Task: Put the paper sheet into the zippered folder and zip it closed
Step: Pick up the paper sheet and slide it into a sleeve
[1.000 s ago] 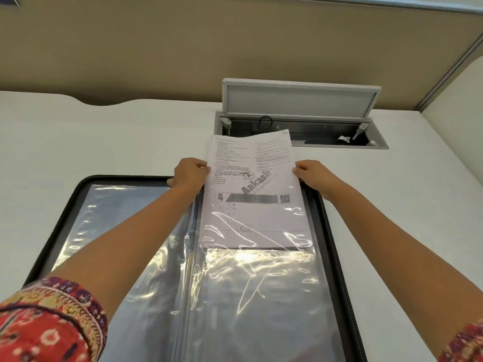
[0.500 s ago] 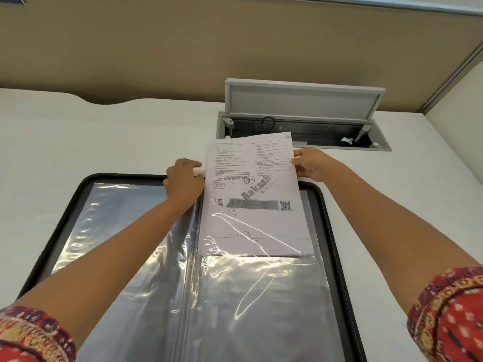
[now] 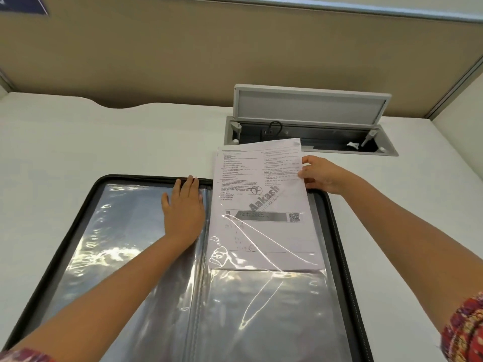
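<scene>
I see the big black-edged zippered folder (image 3: 86,218) lying open on the white desk (image 3: 78,142), clear plastic sleeves inside. White printed paper sheet (image 3: 261,205) sits halfway in the right sleeve, top sticking out. Left hand (image 3: 183,207) lies flat on the left sleeve, fingers straight & together; right hand (image 3: 324,176) pinches the sheet's right edge w/ thumb.

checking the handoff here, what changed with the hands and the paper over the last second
The left hand let go of the paper sheet's left edge and moved left, and now rests flat on the folder's left plastic sleeve. The right hand still pinches the sheet's right edge, a little higher up that edge than before. The sheet stays partly slid into the right sleeve, top half sticking out. The zippered folder lies open as before.
</scene>
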The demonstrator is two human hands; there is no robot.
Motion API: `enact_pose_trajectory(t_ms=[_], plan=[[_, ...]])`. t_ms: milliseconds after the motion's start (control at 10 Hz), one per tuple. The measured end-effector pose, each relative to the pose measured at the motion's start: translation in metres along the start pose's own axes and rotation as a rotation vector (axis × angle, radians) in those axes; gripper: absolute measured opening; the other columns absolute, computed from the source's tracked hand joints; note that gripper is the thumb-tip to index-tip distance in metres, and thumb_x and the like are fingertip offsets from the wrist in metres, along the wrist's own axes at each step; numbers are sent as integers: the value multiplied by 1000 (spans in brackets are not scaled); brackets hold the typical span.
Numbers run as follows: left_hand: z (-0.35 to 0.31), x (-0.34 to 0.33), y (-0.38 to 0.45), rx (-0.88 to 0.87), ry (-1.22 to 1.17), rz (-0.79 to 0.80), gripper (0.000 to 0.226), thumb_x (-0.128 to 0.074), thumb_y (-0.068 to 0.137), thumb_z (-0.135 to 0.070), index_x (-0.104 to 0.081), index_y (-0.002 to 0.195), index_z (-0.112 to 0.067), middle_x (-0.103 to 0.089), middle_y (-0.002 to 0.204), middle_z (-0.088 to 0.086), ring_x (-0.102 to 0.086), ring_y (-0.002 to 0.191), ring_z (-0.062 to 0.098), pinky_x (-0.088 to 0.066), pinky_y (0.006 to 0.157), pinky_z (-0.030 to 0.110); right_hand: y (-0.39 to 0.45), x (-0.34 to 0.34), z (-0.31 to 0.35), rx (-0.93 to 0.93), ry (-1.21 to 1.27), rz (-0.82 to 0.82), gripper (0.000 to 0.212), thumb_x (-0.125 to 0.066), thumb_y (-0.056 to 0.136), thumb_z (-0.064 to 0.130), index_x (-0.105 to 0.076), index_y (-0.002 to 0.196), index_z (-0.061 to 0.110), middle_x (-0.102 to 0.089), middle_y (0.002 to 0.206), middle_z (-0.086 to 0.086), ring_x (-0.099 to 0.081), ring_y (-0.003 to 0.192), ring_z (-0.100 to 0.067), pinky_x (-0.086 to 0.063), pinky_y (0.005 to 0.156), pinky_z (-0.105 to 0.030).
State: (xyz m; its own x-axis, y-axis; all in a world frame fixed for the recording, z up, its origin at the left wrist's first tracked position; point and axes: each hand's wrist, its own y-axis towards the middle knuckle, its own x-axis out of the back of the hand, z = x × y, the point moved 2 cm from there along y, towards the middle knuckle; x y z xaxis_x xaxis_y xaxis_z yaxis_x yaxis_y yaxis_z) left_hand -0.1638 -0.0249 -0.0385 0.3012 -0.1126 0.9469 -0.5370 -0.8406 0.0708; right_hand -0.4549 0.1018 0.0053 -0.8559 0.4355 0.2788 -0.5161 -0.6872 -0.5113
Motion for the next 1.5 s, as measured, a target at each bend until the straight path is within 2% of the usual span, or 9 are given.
enact_pose_trajectory(t_ms=[300, 400, 500, 600, 800, 900, 1100, 1200, 1500], plan=[[0, -2, -1, -9, 0, -31, 46, -25, 99, -25, -27, 143, -15, -25, 154, 0, -14, 144, 21, -9, 114, 47, 23, -5, 33, 0, -173, -145, 31, -53, 89, 12, -48, 119, 12, -54, 129, -11, -54, 105, -25, -46, 83, -35], [0, -3, 1, -3, -10, -43, 45, -25, 99, -24, -28, 143, -15, -26, 154, 0, -15, 143, 21, -9, 114, 47, 34, -11, 48, 37, -316, -228, 58, -56, 91, 29, -30, 141, 14, -41, 141, -12, -46, 121, -30, -44, 86, -37], [-2, -4, 1, 2, -21, -40, 45, -26, 99, -24, -28, 143, -14, -26, 153, 0, -15, 143, 21, -8, 114, 47, 43, -13, 64, 166, -553, -324, 46, -49, 94, 23, -39, 137, 8, -42, 143, -14, -43, 127, -32, -40, 99, -39], [-1, -4, 0, -1, -14, -33, 46, -25, 99, -23, -27, 143, -14, -26, 153, 1, -15, 143, 21, -9, 114, 48, 49, -20, 75, 201, -843, -345, 25, -37, 93, 9, -59, 99, 1, -59, 121, -16, -53, 107, -34, -42, 95, -41], [2, 0, 2, -15, 34, -33, 46, -26, 98, -22, -28, 143, -13, -27, 153, 2, -16, 143, 23, -12, 114, 49, 47, -47, 70, 177, -1367, -302, 36, -33, 89, 15, -54, 118, 18, -62, 108, -9, -53, 106, -34, -8, 108, -61], [2, -1, 1, -14, 32, -33, 46, -26, 98, -23, -28, 143, -13, -26, 153, 2, -16, 143, 23, -12, 114, 49, 46, -44, 59, 232, -1389, -313, 47, -35, 87, 5, -44, 129, 24, -62, 99, -7, -54, 107, -33, -2, 110, -60], [2, -1, -1, -13, 29, -34, 46, -26, 98, -22, -28, 143, -12, -27, 153, 3, -16, 143, 24, -13, 114, 50, 42, -33, 48, 220, -1203, -209, 47, -32, 90, 2, -47, 125, 30, -58, 125, -4, -52, 114, -30, -12, 108, -52], [3, -1, -2, -10, 22, -37, 46, -26, 98, -22, -28, 143, -12, -27, 153, 3, -17, 143, 24, -13, 114, 50, 33, -34, 43, 279, -1165, -101, 41, -32, 92, 8, -50, 122, 31, -57, 126, -1, -50, 114, -26, -26, 96, -45], [2, -3, -1, -9, -3, -36, 45, -25, 98, -22, -28, 142, -12, -27, 153, 3, -16, 143, 24, -10, 114, 50, 7, -34, 26, 263, -1214, 57, 29, -34, 97, 29, -55, 117, 25, -56, 125, 3, -49, 113, -21, -27, 95, -44]])
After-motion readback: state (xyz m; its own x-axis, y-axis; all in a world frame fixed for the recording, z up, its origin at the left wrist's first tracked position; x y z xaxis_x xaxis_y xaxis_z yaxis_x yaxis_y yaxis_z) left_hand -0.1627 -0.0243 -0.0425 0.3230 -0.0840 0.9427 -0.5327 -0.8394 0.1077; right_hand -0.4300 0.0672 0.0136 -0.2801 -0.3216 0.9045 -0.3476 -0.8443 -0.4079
